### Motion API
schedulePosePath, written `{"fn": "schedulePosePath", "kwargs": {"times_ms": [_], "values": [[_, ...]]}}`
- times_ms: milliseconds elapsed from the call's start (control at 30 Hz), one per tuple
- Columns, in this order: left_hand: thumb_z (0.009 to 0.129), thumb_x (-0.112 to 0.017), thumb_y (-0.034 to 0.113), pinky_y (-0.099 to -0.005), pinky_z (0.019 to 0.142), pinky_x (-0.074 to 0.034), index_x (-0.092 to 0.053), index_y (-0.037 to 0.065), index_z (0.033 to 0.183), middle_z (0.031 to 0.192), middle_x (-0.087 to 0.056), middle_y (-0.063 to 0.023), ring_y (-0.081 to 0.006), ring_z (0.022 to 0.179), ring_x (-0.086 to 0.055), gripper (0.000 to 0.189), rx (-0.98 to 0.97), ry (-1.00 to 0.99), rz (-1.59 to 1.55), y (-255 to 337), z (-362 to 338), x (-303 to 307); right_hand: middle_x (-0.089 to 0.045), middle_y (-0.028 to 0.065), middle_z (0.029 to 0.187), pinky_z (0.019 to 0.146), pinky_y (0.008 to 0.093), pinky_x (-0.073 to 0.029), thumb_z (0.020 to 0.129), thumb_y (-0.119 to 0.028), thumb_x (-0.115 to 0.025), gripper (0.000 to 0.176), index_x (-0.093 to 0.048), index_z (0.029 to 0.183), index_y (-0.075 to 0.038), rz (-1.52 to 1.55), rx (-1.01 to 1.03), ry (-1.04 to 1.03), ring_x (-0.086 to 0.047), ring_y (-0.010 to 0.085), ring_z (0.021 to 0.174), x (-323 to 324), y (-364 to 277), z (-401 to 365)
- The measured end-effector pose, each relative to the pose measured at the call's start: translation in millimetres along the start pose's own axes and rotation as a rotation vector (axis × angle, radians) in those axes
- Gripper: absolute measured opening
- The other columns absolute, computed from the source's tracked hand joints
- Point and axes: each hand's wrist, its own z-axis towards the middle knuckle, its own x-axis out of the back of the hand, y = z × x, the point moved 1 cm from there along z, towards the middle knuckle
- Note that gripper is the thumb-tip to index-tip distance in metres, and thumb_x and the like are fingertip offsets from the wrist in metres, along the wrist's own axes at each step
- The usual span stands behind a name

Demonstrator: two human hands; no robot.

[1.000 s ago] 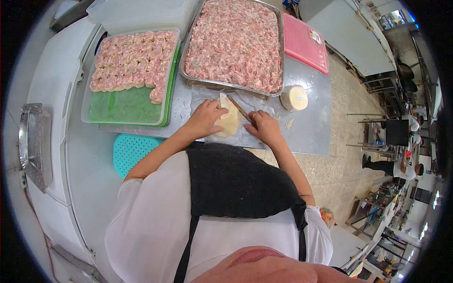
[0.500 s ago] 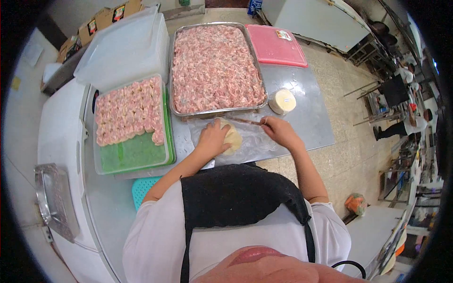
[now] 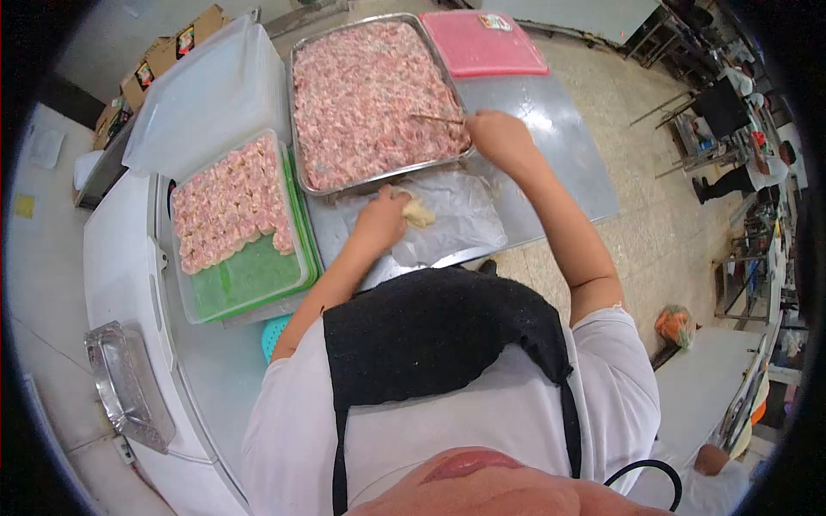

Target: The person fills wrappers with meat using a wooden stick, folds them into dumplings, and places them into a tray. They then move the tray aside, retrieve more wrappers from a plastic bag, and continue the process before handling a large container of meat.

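From my remote seat, the biggest thing I see is the steel bench (image 3: 555, 150). Most of its far half is taken up by a metal tray (image 3: 389, 175) full of pink filling (image 3: 370, 86), which reaches to the far edge. Left of the tray, at the far left corner, sits a stack of clear lids (image 3: 206, 90). Nearer, along the left edge, is a clear box (image 3: 248, 279) on a green base. Its far part is packed with rows of dumplings (image 3: 228, 206) and its near part is bare. A plastic sheet (image 3: 460, 224) lies on the near edge, just in front of the tray's near rim. A red board (image 3: 486, 43) lies at the far right corner, beside the tray.

My left hand (image 3: 381, 219) rests on the sheet with its fingers curled down onto a pale wrapper (image 3: 421, 212). It is touching the wrapper, but I cannot tell whether it is pinching it. The wrapper lies on the sheet close to the tray's near rim, about midway along the bench's near edge.

My right hand (image 3: 499, 138) is stretched over the tray's near right corner. It is clenched around a thin stick (image 3: 434, 119), which points left with its tip over the filling.
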Motion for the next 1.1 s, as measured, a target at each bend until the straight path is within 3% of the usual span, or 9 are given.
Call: {"fn": "schedulePosePath", "kwargs": {"times_ms": [167,233,367,467,567,700,767,867,1100], "values": [[0.08,-0.063,0.019,-0.0467,0.092,-0.049,-0.059,0.006,0.119,0.13,-0.05,-0.0283,-0.0425,0.109,-0.057,0.041,-0.133,0.054,-0.104,-41.9,9.0,-3.0,-0.064,0.0134,0.089,0.074,0.043,-0.054,0.084,-0.012,-0.053,0.018,-0.066,0.094,-0.006,0.113,-0.035,0.139,-0.064,0.0322,0.088,16.9,6.6,-22.8],[0.081,-0.067,0.03,-0.0435,0.105,-0.038,-0.054,0.002,0.127,0.13,-0.052,-0.0276,-0.0443,0.128,-0.042,0.056,0.07,-0.068,-0.106,-19.4,4.2,11.4,-0.062,0.0107,0.09,0.076,0.0414,-0.054,0.084,-0.013,-0.053,0.02,-0.067,0.097,-0.008,0.044,-0.045,0.192,-0.062,0.0303,0.091,12.7,14.8,-19.6],[0.076,-0.071,0.035,-0.0469,0.083,-0.052,-0.051,0.0,0.122,0.119,-0.052,-0.0321,-0.0439,0.101,-0.061,0.061,0.273,-0.022,0.182,44.4,8.5,11.7,-0.06,0.0081,0.09,0.074,0.0397,-0.053,0.083,-0.011,-0.054,0.031,-0.066,0.112,-0.015,-0.027,-0.011,0.242,-0.061,0.0272,0.092,5.4,26.2,9.1],[0.072,-0.075,0.035,-0.0468,0.078,-0.054,-0.05,0.001,0.122,0.114,-0.053,-0.0264,-0.0428,0.093,-0.062,0.065,0.289,0.036,0.178,24.4,18.7,-4.2,-0.062,0.0079,0.1,0.079,0.0397,-0.052,0.083,-0.012,-0.055,0.029,-0.066,0.11,-0.012,-0.035,0.053,0.12,-0.059,0.0269,0.097,-22.5,28.8,36.1],[0.069,-0.078,0.033,-0.0467,0.081,-0.053,-0.048,0.002,0.127,0.12,-0.052,-0.0263,-0.0434,0.097,-0.061,0.072,0.219,0.018,0.079,4.4,14.4,-6.9,-0.063,0.0087,0.104,0.082,0.0403,-0.052,0.081,-0.015,-0.06,0.028,-0.066,0.108,-0.009,-0.045,0.194,0.357,-0.059,0.0278,0.099,-34.3,44.1,34.4],[0.068,-0.079,0.034,-0.0475,0.089,-0.049,-0.045,0.004,0.133,0.127,-0.049,-0.027,-0.0439,0.105,-0.056,0.08,0.109,0.039,0.115,25.3,-15.0,-0.7,-0.062,0.0104,0.095,0.08,0.0447,-0.052,0.081,-0.02,-0.062,0.016,-0.066,0.088,-0.006,0.219,0.325,0.231,-0.059,0.0307,0.102,-10.3,41.3,-15.4],[0.07,-0.077,0.042,-0.0497,0.094,-0.043,-0.046,0.01,0.137,0.132,-0.047,-0.0266,-0.0438,0.113,-0.051,0.081,0.116,0.027,0.118,51.7,-28.2,11.2,-0.057,0.014,0.119,0.083,0.0448,-0.052,0.08,-0.024,-0.069,0.04,-0.06,0.116,-0.008,0.102,0.18,-0.375,-0.054,0.0329,0.113,-16.5,49.2,-38.2],[0.069,-0.078,0.043,-0.0486,0.095,-0.043,-0.05,0.012,0.134,0.135,-0.046,-0.0228,-0.0413,0.114,-0.05,0.078,0.104,0.081,0.139,57.0,-32.2,10.0,-0.05,0.0202,0.127,0.087,0.048,-0.051,0.075,-0.031,-0.076,0.061,-0.052,0.128,-0.01,0.025,-0.077,-0.058,-0.051,0.0371,0.116,-38.8,67.3,-41.5],[0.072,-0.078,0.033,-0.0443,0.091,-0.044,-0.061,0.009,0.12,0.122,-0.053,-0.0174,-0.0369,0.112,-0.051,0.056,-0.002,0.228,0.059,60.1,-24.9,28.6,-0.045,0.0253,0.133,0.093,0.0482,-0.048,0.065,-0.033,-0.082,0.081,-0.047,0.135,-0.013,0.195,-0.3,0.037,-0.048,0.042,0.12,-69.7,77.5,-35.3]]}}
